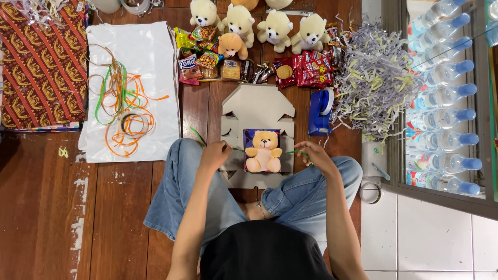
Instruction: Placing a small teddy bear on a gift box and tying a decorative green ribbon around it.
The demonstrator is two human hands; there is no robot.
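Between your knees, your left hand (214,155) and right hand (315,155) each pinch an end of the thin green ribbon (296,152), stretched over the small tan teddy bear (264,151) on the flat cardboard box (257,109).

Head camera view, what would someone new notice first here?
Most likely the small tan teddy bear lying on a flat cardboard box blank in the middle, between the left hand and right hand, which pull a green ribbon across it. Next, the row of cream plush bears at the top above the snack packets, and the heap of shredded paper on the right.
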